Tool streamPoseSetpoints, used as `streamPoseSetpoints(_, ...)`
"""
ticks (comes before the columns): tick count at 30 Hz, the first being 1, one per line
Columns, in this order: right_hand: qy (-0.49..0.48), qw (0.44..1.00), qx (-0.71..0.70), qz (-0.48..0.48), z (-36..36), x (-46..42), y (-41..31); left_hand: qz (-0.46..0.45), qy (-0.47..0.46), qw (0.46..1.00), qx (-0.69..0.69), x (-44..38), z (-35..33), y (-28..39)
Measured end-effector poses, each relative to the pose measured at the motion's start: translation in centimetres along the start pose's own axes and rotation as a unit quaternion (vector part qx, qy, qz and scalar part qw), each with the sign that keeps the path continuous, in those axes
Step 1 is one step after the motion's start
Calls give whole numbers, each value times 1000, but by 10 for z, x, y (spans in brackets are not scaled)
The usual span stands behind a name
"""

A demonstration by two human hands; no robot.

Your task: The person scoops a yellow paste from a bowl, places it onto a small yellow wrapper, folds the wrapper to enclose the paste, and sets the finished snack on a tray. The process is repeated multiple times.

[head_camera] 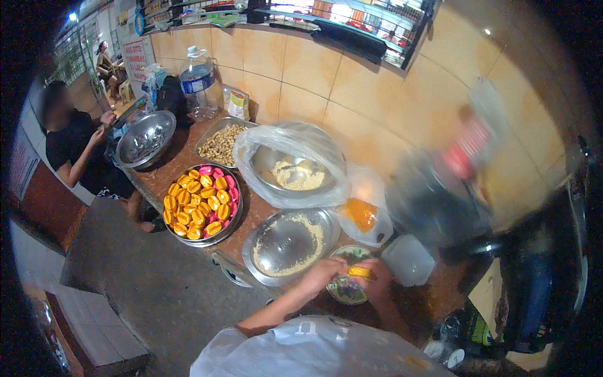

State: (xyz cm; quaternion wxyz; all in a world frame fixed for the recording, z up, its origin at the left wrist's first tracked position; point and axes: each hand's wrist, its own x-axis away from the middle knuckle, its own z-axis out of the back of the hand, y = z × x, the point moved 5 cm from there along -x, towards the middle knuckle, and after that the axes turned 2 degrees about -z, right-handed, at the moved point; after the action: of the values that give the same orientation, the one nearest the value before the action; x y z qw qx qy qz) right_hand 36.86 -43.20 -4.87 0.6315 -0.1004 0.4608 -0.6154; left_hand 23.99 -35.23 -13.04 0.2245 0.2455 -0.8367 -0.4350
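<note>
My right hand (378,278) holds a small sweet in shiny yellow wrapping (359,272). The fingers of my left hand (331,270) are bent at the sweet's left end. Both hands are above a plate with a green floral pattern (347,293), which they partly cover. Just left of the plate lies an oval metal tray (285,242) with pale crumbs around its bottom. A round metal tin (239,212) farther left is heaped with yellow-wrapped sweets (194,200) and pink-wrapped ones (232,194).
Behind the tray, a metal bowl of pale powder (301,176) sits in clear plastic. A plastic bag with orange wrappers (360,214) and a translucent container (409,260) stand near the plate. Farther left are a metal basin (147,141), a tray of brown pieces (221,143) and a seated person (85,141).
</note>
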Motion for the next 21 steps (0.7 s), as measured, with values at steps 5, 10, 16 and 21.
streamPoseSetpoints(5,-81,949,-165,-257,-21,-4,11,-47,50,997,33,6,11,22)
streamPoseSetpoints(10,-151,878,-251,-378,-54,-1,24,-223,68,954,-187,15,26,70)
streamPoseSetpoints(16,-105,865,-300,-389,-75,-15,13,-318,-9,811,-491,24,41,130)
streamPoseSetpoints(21,-91,930,-143,-326,-95,-38,-15,-296,-122,753,-574,14,83,135)
